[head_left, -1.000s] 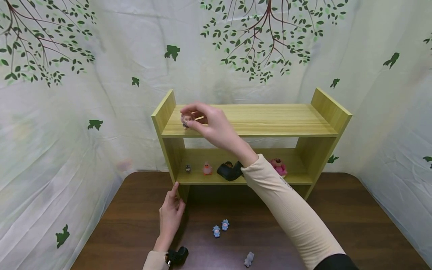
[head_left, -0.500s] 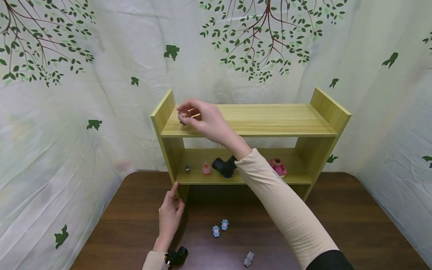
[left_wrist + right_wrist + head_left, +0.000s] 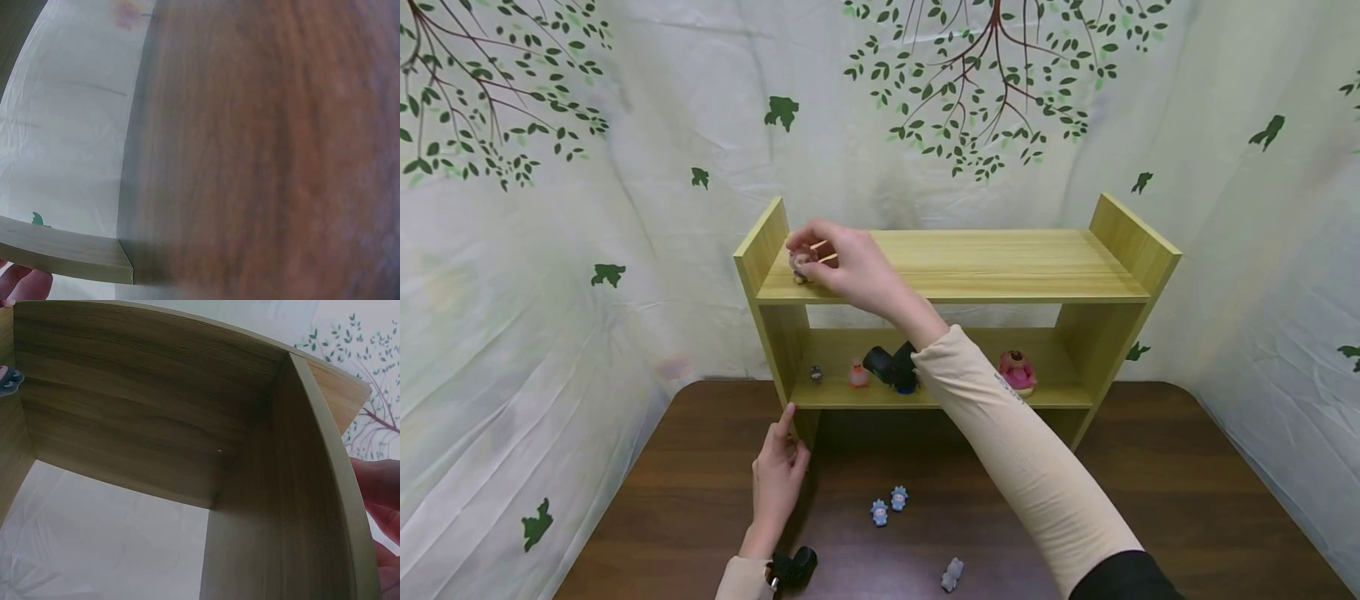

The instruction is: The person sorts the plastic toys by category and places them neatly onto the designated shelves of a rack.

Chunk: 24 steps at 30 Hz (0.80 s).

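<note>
Dark wood bench [image 3: 1187, 483] carries, toward its near edge, a grey figurine [image 3: 952, 575], 2 blue figurines [image 3: 879, 513] farther in. Beyond, the left grip [image 3: 778, 479] clasps nothing visible; its straight index finger [image 3: 787, 419] touches the left front corner of the middle shelf [image 3: 835, 350]. A black wrist camera [image 3: 887, 367] hangs before that shelf, where a sagging right forearm [image 3: 1030, 450] might topple the pale pink toy [image 3: 859, 377]. Farthest up, the right grip [image 3: 847, 262] pinches a small figurine [image 3: 798, 262] near the top board's [image 3: 1000, 267] left front corner; contact with the board is unclear. Releasing it tilted could tip it over the front edge.
</note>
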Each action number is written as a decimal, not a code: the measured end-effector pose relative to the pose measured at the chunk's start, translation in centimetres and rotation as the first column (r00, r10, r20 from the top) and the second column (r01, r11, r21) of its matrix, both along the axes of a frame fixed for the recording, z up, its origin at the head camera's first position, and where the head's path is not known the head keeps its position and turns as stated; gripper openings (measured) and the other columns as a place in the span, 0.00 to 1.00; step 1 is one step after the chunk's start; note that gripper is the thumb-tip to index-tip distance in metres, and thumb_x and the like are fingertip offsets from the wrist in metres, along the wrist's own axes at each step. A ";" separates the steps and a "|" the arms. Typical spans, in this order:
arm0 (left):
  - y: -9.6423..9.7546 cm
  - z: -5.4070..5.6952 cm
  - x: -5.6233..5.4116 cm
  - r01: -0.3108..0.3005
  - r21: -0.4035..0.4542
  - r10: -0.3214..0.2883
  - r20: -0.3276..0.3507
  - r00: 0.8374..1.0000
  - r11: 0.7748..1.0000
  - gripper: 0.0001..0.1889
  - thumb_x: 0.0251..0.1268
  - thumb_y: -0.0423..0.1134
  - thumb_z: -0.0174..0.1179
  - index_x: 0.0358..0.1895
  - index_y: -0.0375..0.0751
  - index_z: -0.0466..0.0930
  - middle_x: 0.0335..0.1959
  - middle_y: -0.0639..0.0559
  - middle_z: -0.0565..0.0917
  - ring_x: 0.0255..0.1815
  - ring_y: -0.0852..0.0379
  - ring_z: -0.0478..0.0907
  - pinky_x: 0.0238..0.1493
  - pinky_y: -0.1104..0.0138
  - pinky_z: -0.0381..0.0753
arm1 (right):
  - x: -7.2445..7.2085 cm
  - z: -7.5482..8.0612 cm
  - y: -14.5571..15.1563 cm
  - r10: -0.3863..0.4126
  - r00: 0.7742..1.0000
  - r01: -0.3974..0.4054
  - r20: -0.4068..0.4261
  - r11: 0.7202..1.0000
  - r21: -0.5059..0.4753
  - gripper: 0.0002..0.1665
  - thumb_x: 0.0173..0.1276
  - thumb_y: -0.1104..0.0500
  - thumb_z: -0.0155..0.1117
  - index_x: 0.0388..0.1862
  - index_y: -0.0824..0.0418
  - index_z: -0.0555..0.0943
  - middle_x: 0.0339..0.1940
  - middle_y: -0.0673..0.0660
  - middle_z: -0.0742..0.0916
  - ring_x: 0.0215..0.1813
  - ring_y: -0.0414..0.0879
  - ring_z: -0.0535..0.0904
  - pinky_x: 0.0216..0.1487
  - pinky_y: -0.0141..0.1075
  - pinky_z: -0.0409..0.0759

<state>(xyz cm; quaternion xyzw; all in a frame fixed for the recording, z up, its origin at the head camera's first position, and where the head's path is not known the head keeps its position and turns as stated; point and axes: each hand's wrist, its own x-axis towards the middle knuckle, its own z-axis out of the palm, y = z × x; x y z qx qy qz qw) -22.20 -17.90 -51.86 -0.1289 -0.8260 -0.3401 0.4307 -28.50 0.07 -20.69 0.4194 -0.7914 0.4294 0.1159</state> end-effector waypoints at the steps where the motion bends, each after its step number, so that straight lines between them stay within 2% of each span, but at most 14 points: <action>1: 0.0 0.0 0.0 0.004 0.001 -0.004 0.001 1.000 1.000 0.42 0.50 0.16 0.57 0.70 0.49 0.62 0.30 0.47 0.72 0.31 0.51 0.81 0.22 0.66 0.78 | 0.0 0.0 0.0 -0.001 1.000 0.001 -0.001 1.000 0.003 0.14 0.68 0.66 0.60 0.51 0.67 0.78 0.46 0.56 0.84 0.47 0.43 0.79 0.49 0.27 0.73; 8: -0.1 -0.1 0.0 0.017 0.008 -0.017 0.005 1.000 1.000 0.34 0.60 0.23 0.53 0.70 0.48 0.63 0.31 0.44 0.72 0.34 0.48 0.82 0.23 0.60 0.81 | -0.1 -0.2 -0.1 0.008 1.000 -0.008 -0.024 1.000 0.001 0.14 0.69 0.65 0.59 0.52 0.66 0.78 0.46 0.55 0.84 0.47 0.42 0.80 0.50 0.27 0.73; 11: -0.1 -0.1 0.0 0.013 0.005 -0.013 0.004 1.000 1.000 0.35 0.58 0.22 0.54 0.70 0.49 0.62 0.31 0.45 0.72 0.33 0.48 0.82 0.23 0.62 0.80 | -0.1 -0.3 -0.1 0.008 1.000 -0.009 -0.022 1.000 -0.004 0.14 0.68 0.65 0.60 0.52 0.66 0.78 0.47 0.55 0.84 0.47 0.42 0.80 0.50 0.27 0.73; 16: 0.0 0.0 0.0 -0.015 -0.018 0.016 0.004 1.000 1.000 0.44 0.48 0.15 0.58 0.71 0.51 0.61 0.31 0.48 0.72 0.28 0.55 0.77 0.20 0.70 0.75 | 0.0 -0.2 0.1 -0.001 1.000 0.002 0.012 1.000 -0.017 0.15 0.68 0.65 0.61 0.53 0.64 0.78 0.49 0.56 0.84 0.49 0.42 0.80 0.50 0.27 0.74; 20: 0.1 0.0 0.0 -0.025 -0.025 0.025 0.012 1.000 0.999 0.44 0.49 0.16 0.58 0.71 0.51 0.61 0.31 0.48 0.72 0.25 0.58 0.74 0.20 0.71 0.73 | 0.1 -0.2 0.4 0.007 0.999 -0.005 0.036 0.999 -0.046 0.16 0.67 0.67 0.60 0.54 0.65 0.78 0.50 0.56 0.84 0.50 0.42 0.79 0.50 0.28 0.74; 24: 0.0 0.0 0.0 -0.025 -0.025 0.025 0.016 1.000 0.999 0.44 0.49 0.16 0.58 0.71 0.51 0.61 0.31 0.48 0.72 0.25 0.57 0.75 0.20 0.70 0.74 | 0.2 -0.1 0.8 0.013 0.999 -0.011 0.039 0.998 -0.061 0.16 0.67 0.69 0.59 0.54 0.66 0.77 0.51 0.57 0.83 0.52 0.43 0.79 0.51 0.28 0.74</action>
